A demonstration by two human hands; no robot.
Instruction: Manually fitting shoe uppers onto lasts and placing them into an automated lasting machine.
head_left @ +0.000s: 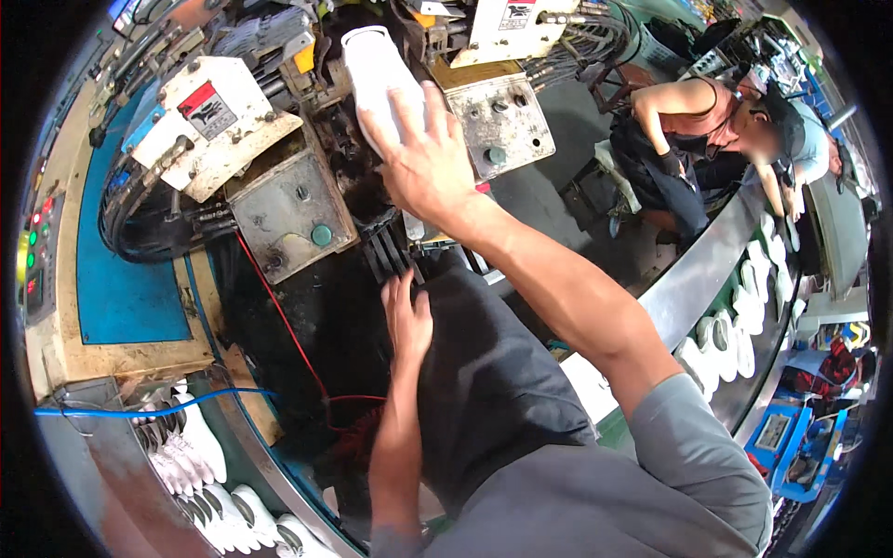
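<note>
A white shoe [379, 70] sits toe toward me in the middle of the machine, its rounded opening at the far end. My right hand [430, 167] reaches forward over it, thumb and fingers spread across its near part and gripping it from above. The palm hides the shoe's near tip. Lower down, my left hand [406, 321] is beside my dark-clad leg, just below a black slatted part [386, 256]. Its fingers are stretched out, and I see nothing held in them. Whether the fingertips touch the slats I cannot tell.
Control boxes with green buttons flank the shoe, a left one [293, 219] and a right one [498, 121]. White shoes [223, 516] stand at lower left; more white shoes [721, 344] line the right conveyor [674, 288]. A blue hose [158, 409] crosses at left. A seated person [688, 130] works at right.
</note>
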